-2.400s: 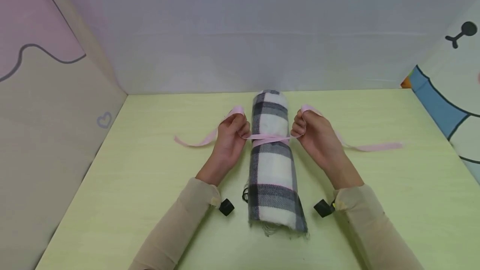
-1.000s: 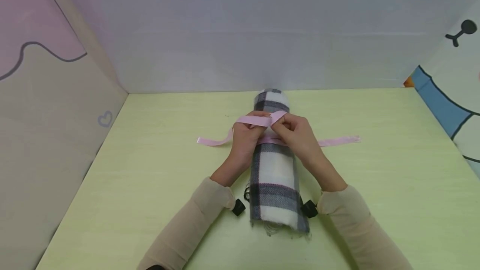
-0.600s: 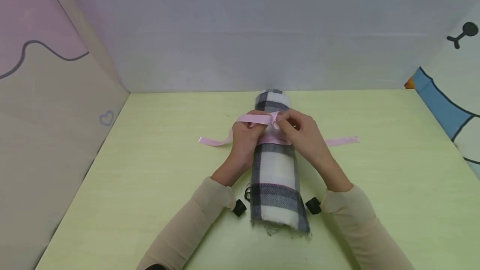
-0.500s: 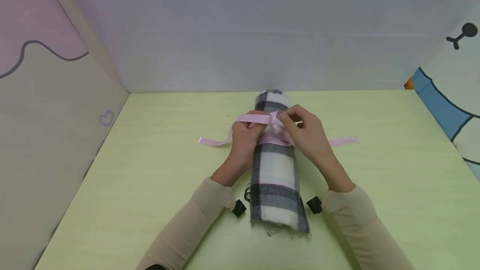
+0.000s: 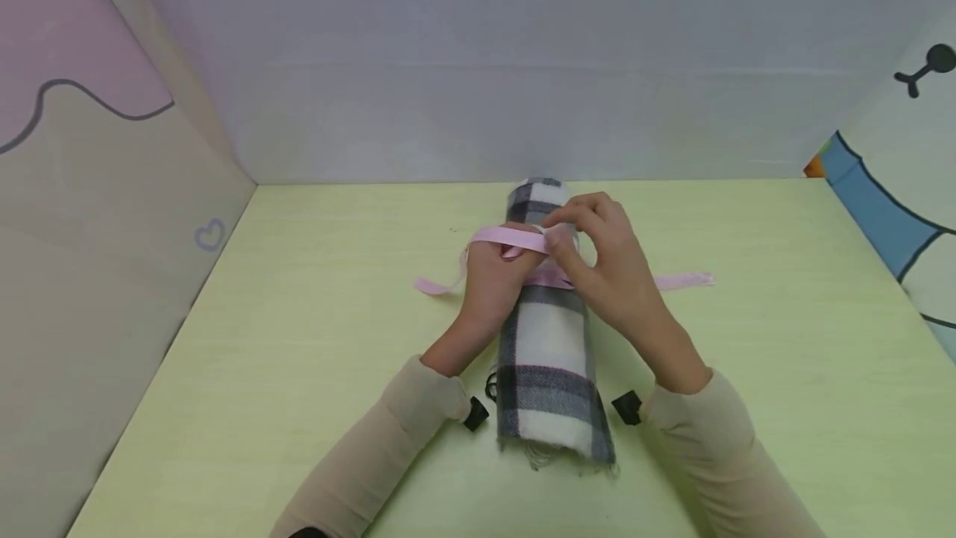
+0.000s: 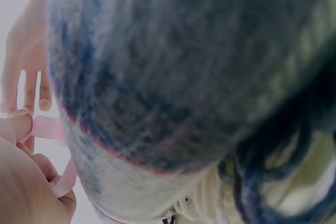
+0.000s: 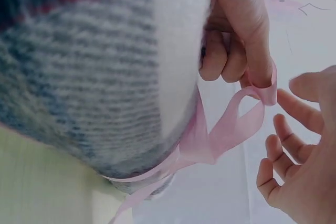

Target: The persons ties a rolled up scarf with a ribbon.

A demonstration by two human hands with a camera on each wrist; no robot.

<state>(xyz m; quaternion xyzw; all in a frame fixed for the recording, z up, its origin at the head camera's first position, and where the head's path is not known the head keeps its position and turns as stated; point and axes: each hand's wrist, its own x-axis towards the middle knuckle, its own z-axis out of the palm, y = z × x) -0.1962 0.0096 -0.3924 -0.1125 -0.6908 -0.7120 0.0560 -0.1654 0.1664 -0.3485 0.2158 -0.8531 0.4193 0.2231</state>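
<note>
A rolled plaid scarf [image 5: 548,335], grey and white with a frayed near end, lies lengthwise on the table. Pink ribbon [image 5: 511,237] circles its middle, crosses on top and rises in a loop, clearest in the right wrist view. My left hand [image 5: 495,281] pinches the ribbon above the scarf, a strip lying over its thumb. Close by on the right, my right hand [image 5: 620,272] has its fingers spread. In the right wrist view its fingertips [image 7: 283,98] are beside the ribbon [image 7: 239,124], thumb and index finger apart. The crossing is partly hidden by both hands in the head view.
Loose ribbon tails [image 5: 685,281] extend over the pale green table [image 5: 299,372] on both sides. A plain wall sheet [image 5: 523,65] rises behind, with printed panels to the left and right. A black wrist camera [image 5: 627,408] sits near each cuff.
From holding the ribbon apart on either side, both hands came together over the scarf. Lately my right fingers have spread and lifted off the loop, while the left hand keeps its pinch.
</note>
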